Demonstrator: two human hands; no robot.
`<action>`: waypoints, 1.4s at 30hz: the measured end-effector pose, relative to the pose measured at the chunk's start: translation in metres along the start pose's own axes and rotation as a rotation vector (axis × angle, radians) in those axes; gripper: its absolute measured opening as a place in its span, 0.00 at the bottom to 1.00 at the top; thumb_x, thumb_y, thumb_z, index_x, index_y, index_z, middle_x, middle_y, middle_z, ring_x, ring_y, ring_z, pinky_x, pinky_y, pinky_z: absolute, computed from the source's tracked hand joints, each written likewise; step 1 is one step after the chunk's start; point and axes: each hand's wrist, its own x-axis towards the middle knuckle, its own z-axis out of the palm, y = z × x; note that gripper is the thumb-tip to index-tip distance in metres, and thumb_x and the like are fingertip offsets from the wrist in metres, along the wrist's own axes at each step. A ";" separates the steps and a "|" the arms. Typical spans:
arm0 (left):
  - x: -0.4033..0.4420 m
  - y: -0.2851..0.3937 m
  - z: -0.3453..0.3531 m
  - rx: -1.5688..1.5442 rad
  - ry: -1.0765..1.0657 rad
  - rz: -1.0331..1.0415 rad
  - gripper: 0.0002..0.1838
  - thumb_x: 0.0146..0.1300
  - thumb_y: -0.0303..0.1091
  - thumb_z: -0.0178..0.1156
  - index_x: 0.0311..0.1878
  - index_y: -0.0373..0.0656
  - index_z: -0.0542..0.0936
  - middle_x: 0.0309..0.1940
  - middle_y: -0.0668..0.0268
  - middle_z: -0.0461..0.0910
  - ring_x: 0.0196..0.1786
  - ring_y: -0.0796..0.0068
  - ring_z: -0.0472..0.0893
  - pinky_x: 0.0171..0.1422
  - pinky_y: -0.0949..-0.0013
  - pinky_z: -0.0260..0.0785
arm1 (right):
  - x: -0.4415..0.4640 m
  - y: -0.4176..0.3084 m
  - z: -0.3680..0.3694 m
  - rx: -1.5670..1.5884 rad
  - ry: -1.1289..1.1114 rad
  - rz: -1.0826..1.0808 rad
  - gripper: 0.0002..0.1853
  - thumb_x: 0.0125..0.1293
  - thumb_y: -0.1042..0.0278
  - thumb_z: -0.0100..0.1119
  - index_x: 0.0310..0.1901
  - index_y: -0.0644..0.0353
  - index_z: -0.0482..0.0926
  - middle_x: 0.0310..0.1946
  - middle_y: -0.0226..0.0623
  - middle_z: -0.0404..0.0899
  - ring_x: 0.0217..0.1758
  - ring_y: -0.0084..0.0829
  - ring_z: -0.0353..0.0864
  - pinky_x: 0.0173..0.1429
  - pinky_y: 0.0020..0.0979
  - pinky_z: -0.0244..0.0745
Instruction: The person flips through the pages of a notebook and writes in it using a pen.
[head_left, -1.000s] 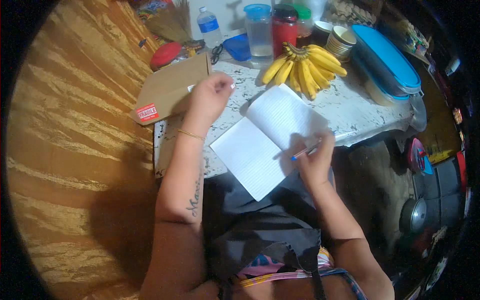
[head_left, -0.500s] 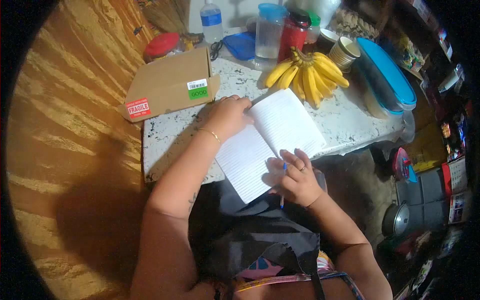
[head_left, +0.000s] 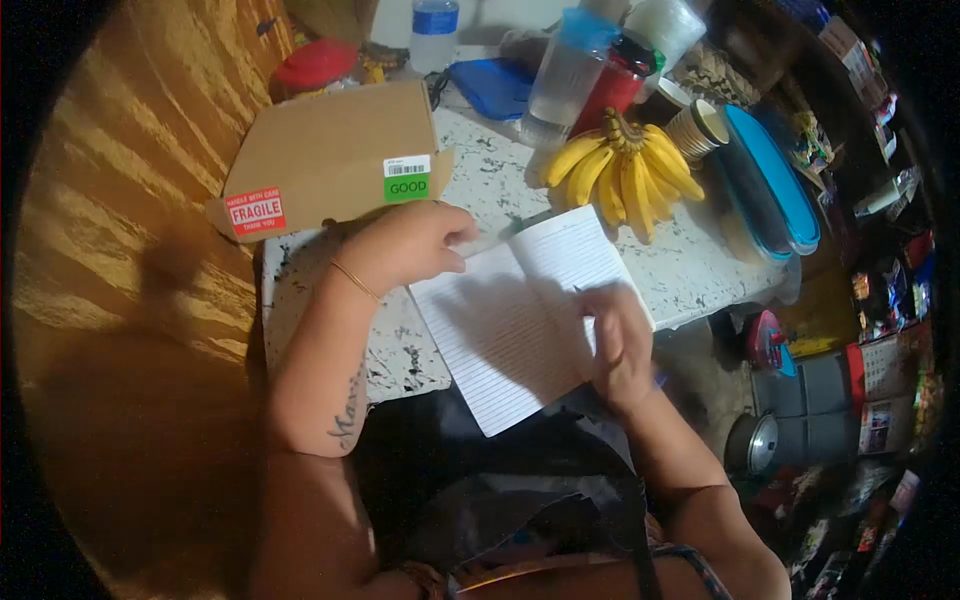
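An open notebook [head_left: 500, 335] with lined pages lies tilted at the table's front edge, its lower corner jutting out past it. My left hand [head_left: 415, 242] is at the notebook's upper left edge, fingers bent and a gap showing between them and the thumb; nothing is visible in it. Over the right page's lower part, my right hand [head_left: 622, 345] is curled around a pen. Most of the pen is hidden; a dark tip shows near the fingers and a bit of blue beside the palm.
A cardboard box [head_left: 325, 150] stands behind my left hand on the white table [head_left: 400, 345]. Bananas [head_left: 625, 175] lie beyond the notebook, near a water pitcher [head_left: 565, 85], a red jar [head_left: 612, 90], paper cups [head_left: 697, 130] and a blue-lidded container [head_left: 770, 180].
My left hand has come down from beside the box to the notebook's edge, then shifted left. My right hand has turned the pen over and moved slightly right. The view has shifted.
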 end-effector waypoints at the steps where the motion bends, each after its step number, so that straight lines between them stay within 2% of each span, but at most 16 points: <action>1: -0.008 0.014 -0.013 0.079 -0.073 -0.141 0.16 0.51 0.28 0.70 0.45 0.38 0.82 0.37 0.55 0.84 0.42 0.53 0.84 0.49 0.57 0.75 | 0.017 -0.010 0.005 0.178 0.010 0.182 0.24 0.77 0.52 0.42 0.41 0.68 0.79 0.34 0.40 0.78 0.37 0.35 0.77 0.44 0.34 0.71; 2: -0.009 0.012 -0.014 0.151 -0.081 -0.157 0.16 0.51 0.28 0.70 0.44 0.38 0.82 0.37 0.54 0.84 0.43 0.52 0.83 0.49 0.56 0.75 | 0.036 -0.023 0.011 0.355 0.020 0.371 0.22 0.76 0.55 0.45 0.41 0.68 0.79 0.34 0.38 0.79 0.36 0.30 0.77 0.43 0.32 0.70; 4: -0.008 0.002 -0.015 0.296 -0.097 -0.197 0.15 0.49 0.30 0.70 0.42 0.38 0.82 0.37 0.52 0.84 0.43 0.50 0.83 0.49 0.54 0.74 | 0.065 -0.026 0.027 0.821 -0.004 0.569 0.14 0.74 0.62 0.51 0.43 0.68 0.79 0.36 0.37 0.81 0.35 0.24 0.76 0.39 0.26 0.68; 6: -0.007 -0.007 -0.008 0.281 -0.076 -0.171 0.15 0.48 0.33 0.70 0.39 0.37 0.82 0.37 0.50 0.84 0.44 0.50 0.84 0.49 0.54 0.74 | 0.084 -0.016 0.046 0.849 -0.115 0.527 0.09 0.71 0.69 0.54 0.43 0.66 0.79 0.35 0.38 0.82 0.33 0.24 0.75 0.36 0.24 0.65; 7: -0.006 -0.011 -0.004 0.311 -0.061 -0.150 0.15 0.47 0.33 0.70 0.38 0.37 0.82 0.36 0.50 0.84 0.43 0.50 0.84 0.49 0.54 0.74 | 0.090 -0.012 0.057 0.892 -0.151 0.537 0.05 0.69 0.73 0.59 0.40 0.65 0.79 0.34 0.36 0.83 0.34 0.23 0.77 0.38 0.24 0.69; 10: -0.008 -0.006 -0.006 0.313 -0.058 -0.139 0.16 0.47 0.35 0.72 0.37 0.36 0.82 0.36 0.49 0.84 0.43 0.50 0.84 0.49 0.54 0.74 | 0.095 0.007 0.088 0.632 -0.230 0.359 0.02 0.66 0.77 0.63 0.38 0.64 0.80 0.34 0.34 0.83 0.37 0.22 0.79 0.43 0.24 0.73; 11: -0.009 -0.004 -0.008 0.299 -0.065 -0.146 0.17 0.47 0.35 0.73 0.37 0.36 0.82 0.36 0.49 0.84 0.43 0.50 0.84 0.49 0.54 0.74 | 0.095 0.010 0.097 0.636 -0.208 0.440 0.04 0.65 0.76 0.67 0.35 0.64 0.81 0.32 0.32 0.83 0.37 0.20 0.80 0.43 0.24 0.75; 14: -0.007 -0.012 -0.008 0.251 -0.092 -0.224 0.18 0.46 0.37 0.74 0.37 0.36 0.82 0.36 0.48 0.84 0.42 0.49 0.84 0.49 0.53 0.74 | 0.096 -0.011 0.103 0.500 -0.210 0.563 0.06 0.66 0.72 0.68 0.34 0.63 0.81 0.29 0.30 0.83 0.34 0.19 0.79 0.38 0.23 0.74; 17: -0.007 -0.018 -0.004 0.322 -0.025 -0.168 0.18 0.46 0.37 0.74 0.37 0.36 0.82 0.35 0.47 0.83 0.42 0.48 0.84 0.49 0.53 0.74 | 0.104 -0.040 0.096 0.550 -0.189 0.655 0.09 0.66 0.69 0.69 0.32 0.63 0.81 0.26 0.28 0.81 0.30 0.17 0.75 0.33 0.22 0.71; 20: -0.007 -0.014 -0.006 0.337 -0.036 -0.188 0.18 0.47 0.37 0.74 0.38 0.36 0.82 0.35 0.48 0.83 0.43 0.48 0.84 0.50 0.53 0.74 | 0.103 -0.035 0.101 0.398 -0.225 0.571 0.10 0.67 0.67 0.69 0.30 0.63 0.82 0.25 0.27 0.80 0.28 0.16 0.72 0.31 0.23 0.68; 23: -0.007 -0.013 -0.006 0.326 -0.054 -0.210 0.18 0.48 0.37 0.74 0.38 0.36 0.82 0.36 0.47 0.83 0.43 0.47 0.84 0.50 0.53 0.74 | 0.096 -0.008 0.111 0.405 -0.239 0.415 0.10 0.66 0.68 0.69 0.29 0.63 0.81 0.24 0.27 0.80 0.26 0.17 0.70 0.31 0.23 0.66; 26: -0.007 -0.018 -0.002 0.379 -0.024 -0.155 0.17 0.48 0.37 0.73 0.38 0.36 0.82 0.37 0.48 0.83 0.44 0.47 0.83 0.51 0.52 0.74 | 0.093 0.009 0.120 0.189 -0.222 0.230 0.09 0.65 0.69 0.69 0.29 0.63 0.81 0.22 0.29 0.79 0.26 0.18 0.72 0.30 0.24 0.67; 29: -0.004 -0.016 -0.003 0.354 -0.066 -0.222 0.17 0.49 0.37 0.72 0.39 0.37 0.82 0.39 0.49 0.84 0.45 0.48 0.83 0.51 0.51 0.74 | 0.094 0.000 0.116 0.133 -0.236 0.284 0.09 0.63 0.70 0.70 0.29 0.63 0.81 0.20 0.31 0.78 0.26 0.19 0.73 0.31 0.25 0.69; 32: -0.001 -0.023 0.005 0.381 -0.016 -0.235 0.15 0.49 0.36 0.72 0.36 0.38 0.81 0.37 0.51 0.84 0.43 0.49 0.83 0.48 0.52 0.74 | 0.089 0.001 0.108 0.069 -0.296 0.222 0.09 0.62 0.70 0.70 0.30 0.64 0.81 0.21 0.32 0.79 0.27 0.20 0.74 0.32 0.26 0.71; 38: -0.004 -0.020 -0.001 0.333 -0.062 -0.192 0.16 0.48 0.37 0.75 0.30 0.41 0.77 0.28 0.56 0.80 0.34 0.54 0.80 0.41 0.56 0.72 | 0.050 -0.026 0.067 0.278 -0.368 0.178 0.07 0.62 0.74 0.68 0.29 0.65 0.80 0.24 0.35 0.79 0.28 0.25 0.77 0.33 0.27 0.73; 42: -0.004 -0.025 0.002 0.308 -0.034 -0.147 0.16 0.48 0.38 0.76 0.30 0.42 0.77 0.28 0.56 0.80 0.34 0.55 0.80 0.40 0.56 0.71 | 0.021 -0.037 0.039 0.283 -0.461 0.088 0.07 0.59 0.76 0.69 0.29 0.63 0.79 0.25 0.37 0.79 0.29 0.33 0.79 0.35 0.32 0.75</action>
